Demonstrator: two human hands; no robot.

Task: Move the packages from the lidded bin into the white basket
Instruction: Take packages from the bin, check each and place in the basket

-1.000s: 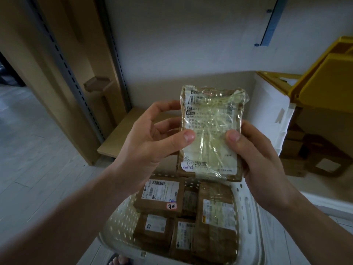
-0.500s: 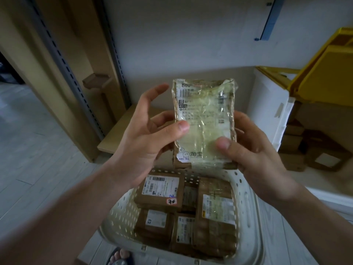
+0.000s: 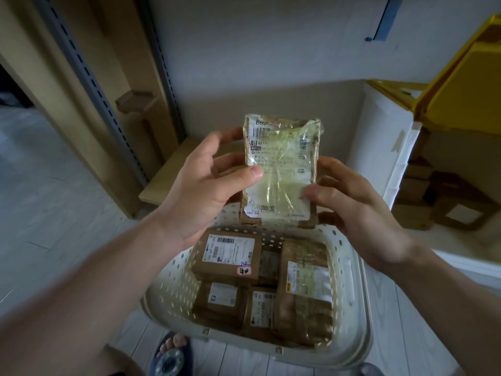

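I hold a brown package [image 3: 282, 169] with a taped, glossy white label upright above the far rim of the white basket [image 3: 173, 283]. My left hand [image 3: 206, 185] grips its left edge, thumb across the label. My right hand [image 3: 352, 202] pinches its lower right side with the thumb on the front. Several brown packages [image 3: 230, 256] with white labels lie inside the perforated basket. The white lidded bin [image 3: 385, 147] stands at the right, its yellow lid [image 3: 461, 88] raised.
A low wooden shelf [image 3: 168, 180] sits behind the basket beside a grey slotted upright [image 3: 108, 99]. Cardboard boxes [image 3: 461, 210] lie at the right. A foot in a sandal [image 3: 170, 351] is just below the basket on the pale plank floor.
The package has come down toward the basket's far rim, still in both hands. My left fingers have closed in behind it, and the view has tilted lower, showing more of the basket.
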